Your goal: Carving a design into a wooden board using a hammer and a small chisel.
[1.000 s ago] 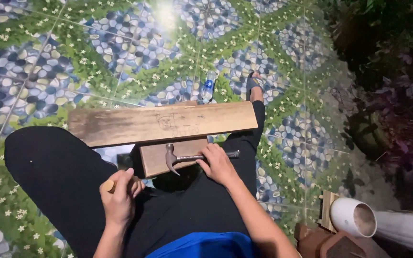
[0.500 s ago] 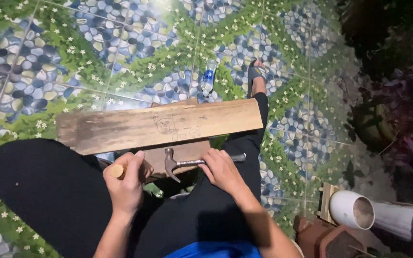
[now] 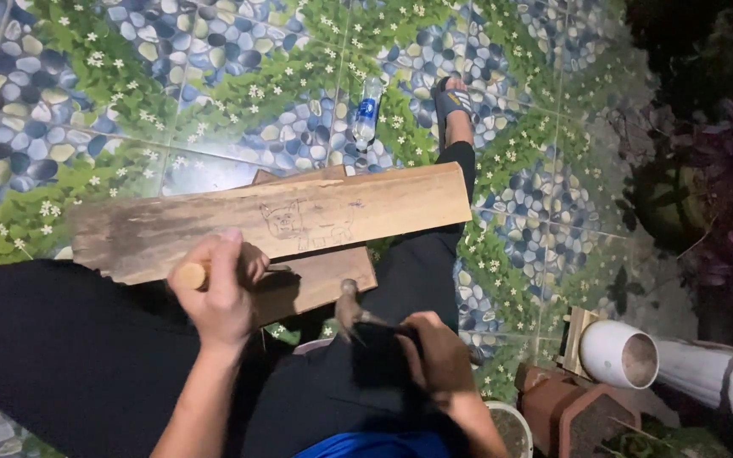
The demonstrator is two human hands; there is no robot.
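Note:
A long wooden plank [image 3: 299, 216] lies across my lap, with a small animal sketch drawn on its top. A shorter brown board [image 3: 324, 280] sits under it. My left hand [image 3: 214, 293] is closed round a tool with a round wooden handle [image 3: 190, 275], its tip resting at the plank's near edge. My right hand [image 3: 439, 356] grips a hammer [image 3: 354, 314] by its dark handle, head raised towards the boards, just right of the shorter board.
Pebble-and-grass patterned floor tiles [image 3: 214, 76] spread all round. A plastic bottle [image 3: 367, 110] lies beyond the plank beside my sandalled foot [image 3: 454, 106]. White pots [image 3: 619, 354] and red bricks [image 3: 570, 407] stand at the lower right, dark plants [image 3: 714, 170] at the right.
My left hand has carried the wooden-handled tool up onto the plank's near edge. My right hand has drawn the hammer back off the shorter board and lifted it closer to me.

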